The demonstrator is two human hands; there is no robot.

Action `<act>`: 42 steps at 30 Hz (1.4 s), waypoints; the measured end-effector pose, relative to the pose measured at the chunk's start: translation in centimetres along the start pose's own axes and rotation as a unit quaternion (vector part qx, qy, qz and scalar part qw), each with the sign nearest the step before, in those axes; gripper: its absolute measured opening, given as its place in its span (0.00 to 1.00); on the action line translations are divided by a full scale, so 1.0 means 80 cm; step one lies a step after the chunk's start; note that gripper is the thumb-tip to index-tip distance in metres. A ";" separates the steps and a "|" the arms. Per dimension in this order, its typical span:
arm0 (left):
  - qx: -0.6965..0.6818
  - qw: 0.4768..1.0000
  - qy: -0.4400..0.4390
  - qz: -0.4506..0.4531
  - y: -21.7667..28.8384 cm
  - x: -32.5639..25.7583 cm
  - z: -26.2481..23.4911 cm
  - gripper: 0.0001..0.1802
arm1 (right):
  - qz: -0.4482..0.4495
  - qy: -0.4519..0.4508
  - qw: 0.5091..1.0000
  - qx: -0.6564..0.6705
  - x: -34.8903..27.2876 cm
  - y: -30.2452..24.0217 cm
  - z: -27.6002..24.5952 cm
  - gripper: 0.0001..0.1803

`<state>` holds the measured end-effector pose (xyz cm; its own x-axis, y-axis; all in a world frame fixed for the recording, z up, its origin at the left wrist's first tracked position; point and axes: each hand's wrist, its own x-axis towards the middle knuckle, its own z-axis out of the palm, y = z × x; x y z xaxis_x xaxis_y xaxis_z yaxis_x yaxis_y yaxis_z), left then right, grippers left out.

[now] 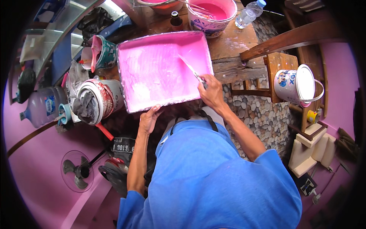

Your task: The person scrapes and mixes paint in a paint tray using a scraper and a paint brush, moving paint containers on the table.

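A large rectangular paint tray (152,72), coated inside with wet pink paint, tilts toward me. My left hand (149,119) grips its near rim, thumb on top and fingers underneath. In my right hand (212,91) is a knife-like tool (189,68) with a narrow, pale metal blade and a dark handle. The blade slants over the tray's right part, its tip pointing up and left. Whether it touches the paint, I cannot tell. Behind the tray, a bucket of pink paint (213,11) stands on the wooden table (236,45) with a stick across it.
A dark bottle (176,22) and a clear water bottle (248,16) stand beyond the tray. Left are a green bucket (106,53), a rag-topped bucket (110,95) and a fan (81,171). A white paint pail (293,84) rests on a wooden chair (280,63) at right.
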<state>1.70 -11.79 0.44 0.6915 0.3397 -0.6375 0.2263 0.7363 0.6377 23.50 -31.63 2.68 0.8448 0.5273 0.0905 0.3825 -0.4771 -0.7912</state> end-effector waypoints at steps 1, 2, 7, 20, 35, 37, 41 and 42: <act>-0.002 1.000 -0.001 0.007 -0.001 0.000 -0.002 0.11 | -0.006 0.000 1.000 0.011 -0.019 -0.004 -0.009 0.11; -0.005 1.000 0.003 0.006 -0.003 0.000 -0.005 0.11 | -0.012 0.000 1.000 0.022 -0.038 -0.007 -0.018 0.11; 0.002 1.000 0.003 0.002 0.004 0.001 0.004 0.11 | 0.014 -0.048 0.999 0.004 -0.101 -0.015 -0.046 0.13; 0.005 1.000 0.016 -0.003 0.008 0.002 0.005 0.10 | -0.054 0.003 0.998 -0.013 0.006 -0.011 -0.038 0.09; -0.009 0.999 0.030 0.028 0.006 0.001 0.012 0.11 | -0.216 -0.193 0.919 -0.268 0.160 0.007 -0.026 0.08; -0.010 0.998 0.047 0.027 0.007 -0.003 0.015 0.11 | -0.238 -0.210 0.909 -0.268 0.158 -0.005 -0.032 0.08; -0.007 0.998 0.057 0.029 0.004 -0.003 0.013 0.14 | -0.233 -0.215 0.911 -0.263 0.172 -0.022 -0.050 0.08; -0.008 0.998 0.057 0.030 0.004 -0.002 0.013 0.14 | -0.225 -0.209 0.915 -0.261 0.177 -0.023 -0.052 0.08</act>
<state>2.37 -12.21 1.14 0.6207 0.4466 -0.6444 0.1750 0.7222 0.6692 36.36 -26.22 7.94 0.3830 0.9237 0.0112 0.8754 -0.3591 -0.3236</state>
